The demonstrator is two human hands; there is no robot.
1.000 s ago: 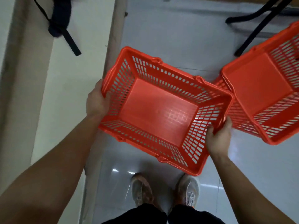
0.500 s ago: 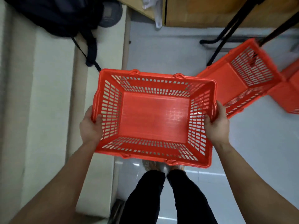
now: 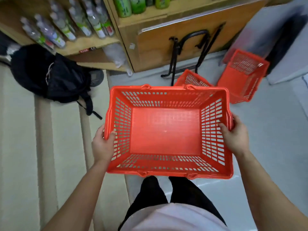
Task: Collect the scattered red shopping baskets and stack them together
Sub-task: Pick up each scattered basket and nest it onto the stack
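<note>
1. since half a second ago the view has lifted: wooden shelving (image 3: pixel 166 42) with bottles (image 3: pixel 66 25) now shows, and the near floor basket (image 3: pixel 191 79) and far floor basket (image 3: pixel 240 80) sit farther off.
2. held red basket (image 3: pixel 165 135) hangs level before the body, open side up.
3. black backpack (image 3: pixel 50 75) lies on the beige ledge, left.
4. near floor basket is half hidden behind the held one's far rim; far floor basket lies tilted just beside it.
5. left hand (image 3: pixel 101 145) grips the left rim, thumb inside; right hand (image 3: pixel 235 137) grips the right rim, fingers curled inside.
</note>
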